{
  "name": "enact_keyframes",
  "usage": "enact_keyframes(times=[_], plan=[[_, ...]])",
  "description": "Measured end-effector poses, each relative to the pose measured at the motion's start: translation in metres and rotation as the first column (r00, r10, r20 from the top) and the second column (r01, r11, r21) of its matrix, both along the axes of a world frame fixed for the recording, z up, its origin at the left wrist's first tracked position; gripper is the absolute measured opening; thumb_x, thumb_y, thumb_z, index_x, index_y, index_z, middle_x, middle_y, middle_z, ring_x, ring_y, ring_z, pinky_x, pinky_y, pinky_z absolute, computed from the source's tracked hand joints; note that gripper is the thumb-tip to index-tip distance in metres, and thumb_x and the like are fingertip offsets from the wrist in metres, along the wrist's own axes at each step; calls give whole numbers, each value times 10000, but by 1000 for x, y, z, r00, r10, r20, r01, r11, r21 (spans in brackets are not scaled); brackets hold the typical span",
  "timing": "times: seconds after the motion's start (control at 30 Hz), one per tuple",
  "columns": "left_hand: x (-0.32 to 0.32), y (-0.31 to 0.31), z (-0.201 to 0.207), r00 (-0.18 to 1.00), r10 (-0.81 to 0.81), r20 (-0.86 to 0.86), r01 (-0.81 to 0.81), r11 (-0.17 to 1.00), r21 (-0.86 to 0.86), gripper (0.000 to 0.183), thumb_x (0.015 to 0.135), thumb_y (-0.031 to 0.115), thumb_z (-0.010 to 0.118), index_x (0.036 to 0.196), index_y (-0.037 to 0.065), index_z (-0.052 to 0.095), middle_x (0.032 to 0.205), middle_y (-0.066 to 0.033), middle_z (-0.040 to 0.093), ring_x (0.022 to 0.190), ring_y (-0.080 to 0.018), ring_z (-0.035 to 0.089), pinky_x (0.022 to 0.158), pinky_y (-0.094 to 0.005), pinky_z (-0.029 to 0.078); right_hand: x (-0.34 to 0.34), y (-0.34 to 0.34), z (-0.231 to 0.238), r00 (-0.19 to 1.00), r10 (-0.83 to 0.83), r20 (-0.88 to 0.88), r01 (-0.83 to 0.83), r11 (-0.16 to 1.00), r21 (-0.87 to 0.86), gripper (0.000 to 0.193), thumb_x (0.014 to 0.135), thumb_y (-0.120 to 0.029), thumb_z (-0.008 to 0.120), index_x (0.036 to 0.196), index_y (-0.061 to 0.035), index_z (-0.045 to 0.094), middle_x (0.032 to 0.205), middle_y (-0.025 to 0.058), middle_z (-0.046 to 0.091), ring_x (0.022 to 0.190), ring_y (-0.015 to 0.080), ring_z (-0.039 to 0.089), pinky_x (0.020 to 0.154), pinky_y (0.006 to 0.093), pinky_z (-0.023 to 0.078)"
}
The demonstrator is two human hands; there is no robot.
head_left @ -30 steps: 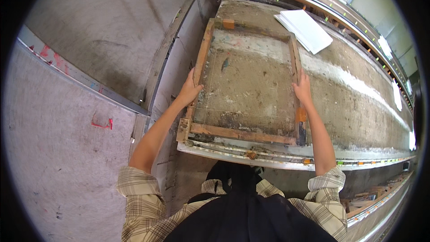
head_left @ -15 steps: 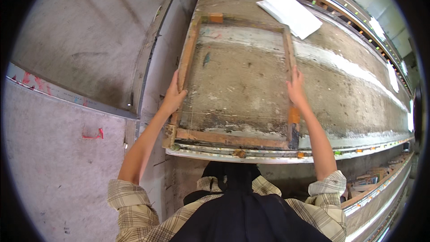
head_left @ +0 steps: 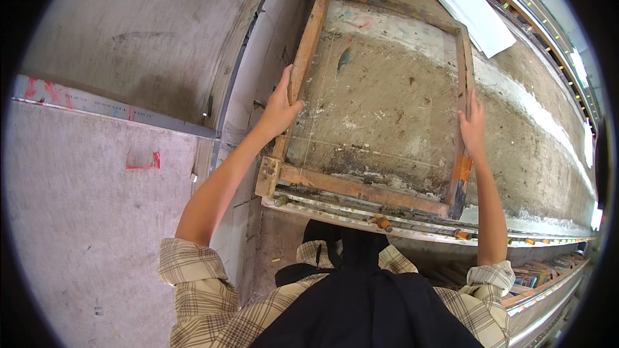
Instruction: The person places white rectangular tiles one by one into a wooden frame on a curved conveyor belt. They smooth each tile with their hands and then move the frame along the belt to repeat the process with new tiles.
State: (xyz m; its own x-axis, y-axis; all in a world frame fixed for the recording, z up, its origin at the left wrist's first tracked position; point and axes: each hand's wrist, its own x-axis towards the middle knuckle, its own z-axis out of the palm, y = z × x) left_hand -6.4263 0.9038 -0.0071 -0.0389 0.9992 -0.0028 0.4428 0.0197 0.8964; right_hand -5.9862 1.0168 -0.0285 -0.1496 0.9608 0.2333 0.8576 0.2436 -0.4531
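A large rectangular wooden frame [head_left: 367,189], worn and stained, lies over the near left end of a long, dirt-covered table [head_left: 535,161]. Its left side bar is gripped by my left hand [head_left: 281,111], thumb on the inner side and fingers along the outside. On the opposite bar, my right hand [head_left: 472,125] has hold from the outer side, just above a strip of orange tape [head_left: 462,167]. The tabletop shows through the frame; whether a fine mesh spans it I cannot tell. A wooden block [head_left: 268,176] sticks out at its near left corner.
Folded white sheets [head_left: 474,18] lie beyond the frame's far right corner. A rail [head_left: 322,213] with small orange-marked stops [head_left: 382,223] runs along the table's near edge. A pale wall [head_left: 248,96] stands close on the left. Behind me at right is a shelf with clutter [head_left: 538,277].
My view has shifted, so table and frame sit farther right in the picture. The frame looks slightly larger and raised nearer to me, with both hands still on its sides.
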Motion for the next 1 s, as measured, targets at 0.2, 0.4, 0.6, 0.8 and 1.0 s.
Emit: enact_keyframes(times=[0.2,0.4,0.6,0.8,1.0], plan=[[3,-19,2,999,20,-27,-19,999,34,802,779,20,530,1432,1,65,1448,-232,221,1352,-287,229,1076,-338,220,-7,-8,5,999,33,12,-33,999,-18,656,856,-62,522,1432,-74,207,1266,220,382,1169,368,406,989,403,338],[6,-21,4,999,13,-42,-13,1000,-5,794,788,14,507,1430,2,41,1467,-218,180,1361,-288,205,1092,-342,192,-3,-18,4,999,33,41,-31,999,-36,630,880,-77,488,1439,-92,197,1318,246,336,1214,387,360,1020,426,300],[5,-22,4,1000,8,12,-7,1000,-29,796,786,7,500,1431,2,34,1473,-212,163,1371,-285,171,1098,-340,172,-1,-15,-5,999,25,24,-25,1000,-13,633,879,-81,497,1439,-97,202,1331,250,327,1224,391,347,1029,430,290],[5,-20,3,999,-20,30,19,1000,9,799,777,-11,499,1434,11,45,1468,-214,173,1368,-279,179,1098,-337,170,-3,-17,1,999,38,37,-38,999,11,633,874,-79,508,1435,-99,215,1328,236,348,1222,390,349,1027,429,296],[12,-28,16,998,26,-51,-27,999,-20,795,778,-29,497,1441,40,63,1461,-213,197,1364,-290,192,1098,-328,173,-9,-27,-1,993,-3,119,-7,997,81,650,859,-51,508,1433,-86,205,1322,246,354,1212,396,351,1029,441,297]])
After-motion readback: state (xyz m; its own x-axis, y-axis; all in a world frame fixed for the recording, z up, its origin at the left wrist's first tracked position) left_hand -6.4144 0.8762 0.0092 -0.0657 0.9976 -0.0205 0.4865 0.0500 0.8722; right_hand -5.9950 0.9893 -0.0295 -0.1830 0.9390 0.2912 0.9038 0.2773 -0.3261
